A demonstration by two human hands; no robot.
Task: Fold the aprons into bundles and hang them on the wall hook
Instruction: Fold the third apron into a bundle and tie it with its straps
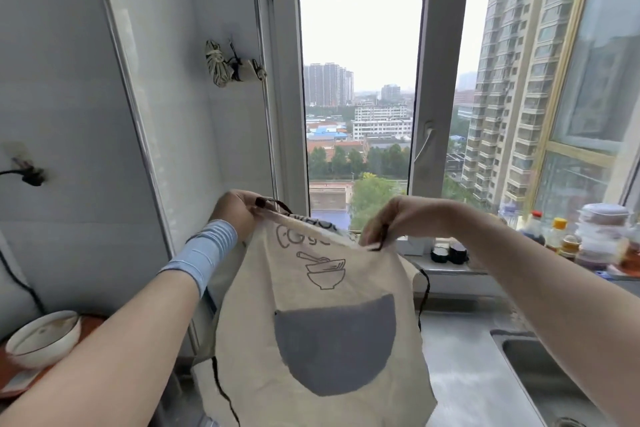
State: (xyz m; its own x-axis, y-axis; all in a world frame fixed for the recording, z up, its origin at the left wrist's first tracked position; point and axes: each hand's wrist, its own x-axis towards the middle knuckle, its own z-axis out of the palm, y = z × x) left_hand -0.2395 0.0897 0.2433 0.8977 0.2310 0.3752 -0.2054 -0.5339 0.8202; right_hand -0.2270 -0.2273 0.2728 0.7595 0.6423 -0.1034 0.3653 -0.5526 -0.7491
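A cream apron with a grey bowl-shaped pocket and printed bowl drawings hangs open in front of me. My left hand pinches its top left corner, where a dark strap loops out. My right hand pinches the top right corner. Dark ties dangle down both sides. On the tiled wall above left, a rolled apron bundle wound with its ties hangs at a wall hook beside the window frame.
A white bowl sits on a reddish board at lower left. A steel sink lies at lower right. Bottles and stacked containers crowd the windowsill on the right. A plug and black cable hang on the left wall.
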